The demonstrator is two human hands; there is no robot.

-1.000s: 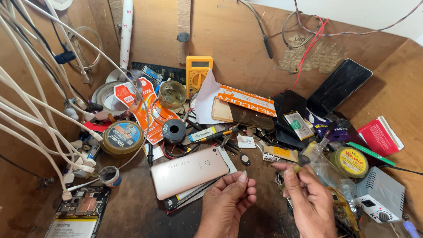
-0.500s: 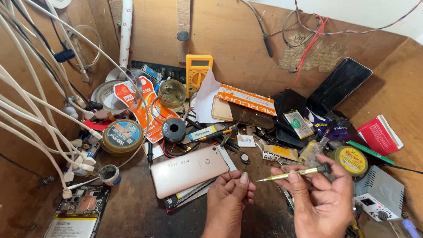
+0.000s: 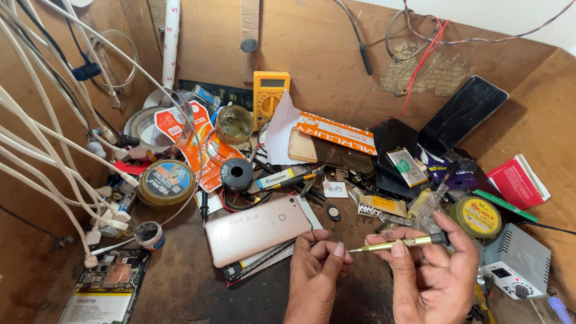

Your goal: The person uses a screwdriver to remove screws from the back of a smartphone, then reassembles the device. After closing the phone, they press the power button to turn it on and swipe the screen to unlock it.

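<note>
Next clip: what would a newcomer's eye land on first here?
At bottom centre, the right hand holds a slim brass-coloured precision screwdriver, tip toward the left hand's fingertips. Just left lies a rose-gold smartphone, face down on the cluttered wooden bench. A yellow multimeter leans on the back wall.

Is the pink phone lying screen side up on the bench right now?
No, the pink phone lies back side up, its plain rear shell showing, just left of the left hand.

Phone repair workbench, yellow multimeter [image 3: 270, 96], solder tins [image 3: 478, 216], opened phones [image 3: 258, 229], tangled cables [image 3: 54, 150]
</note>
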